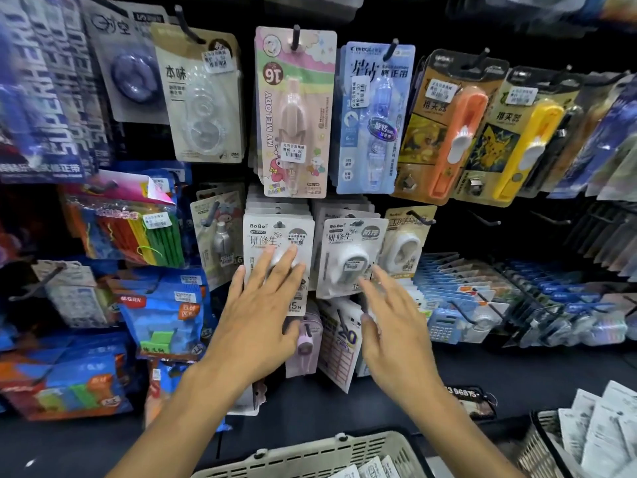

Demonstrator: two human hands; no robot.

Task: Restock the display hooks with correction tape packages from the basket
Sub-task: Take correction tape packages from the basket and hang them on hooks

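Observation:
Two rows of white BoBo correction tape packages hang on hooks at the middle of the display. My left hand (262,305) lies flat with straight fingers against the front package of the left row (272,232). My right hand (393,315) hovers with spread fingers just below and in front of the right row's front package (348,250), holding nothing. A beige plastic basket (310,453) sits at the bottom edge with a few white packages showing inside it.
Above hang a pink My Melody package (296,108), a blue tape package (374,115) and orange and yellow tools (458,132). Coloured packs fill the left side. A second basket with white packages (593,439) stands at bottom right. Bare hooks (482,219) jut out at the right.

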